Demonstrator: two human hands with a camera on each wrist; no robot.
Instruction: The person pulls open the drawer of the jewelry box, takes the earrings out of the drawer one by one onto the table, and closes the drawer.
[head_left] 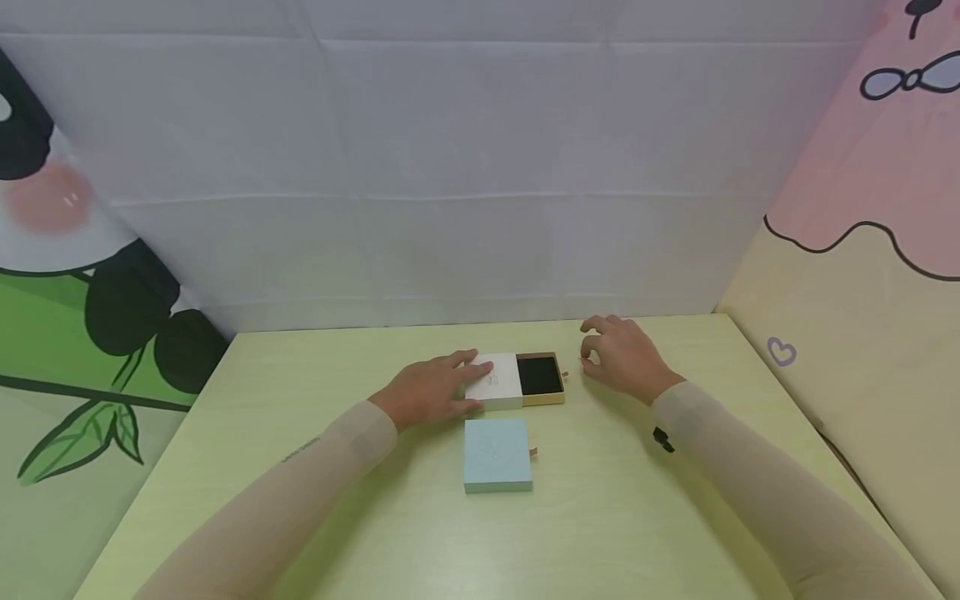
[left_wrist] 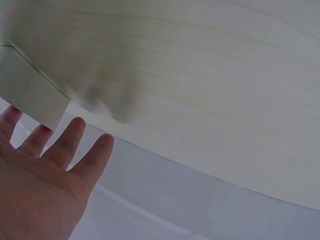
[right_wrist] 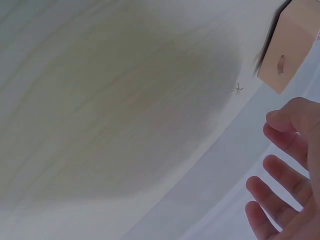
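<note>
A white slide-out box (head_left: 504, 383) lies near the back of the table, its drawer (head_left: 540, 377) with a black lining pulled out to the right. My left hand (head_left: 431, 387) rests on the white sleeve with straight, spread fingers, the thumb along its near side. To the right of the drawer, my right hand (head_left: 626, 358) is raised with thumb and forefinger pinched together. A small thin star-shaped piece (right_wrist: 236, 90) shows just beyond these fingertips in the right wrist view, seemingly held by them; the link is too fine to see. My other right fingers are loosely bent.
Directly in front of the white box lies a light blue box (head_left: 497, 455) with a small tab on its right side. A pale wooden table (head_left: 337, 517) carries both. Behind it hangs a white sheet (head_left: 465, 167), with printed cloths on either side.
</note>
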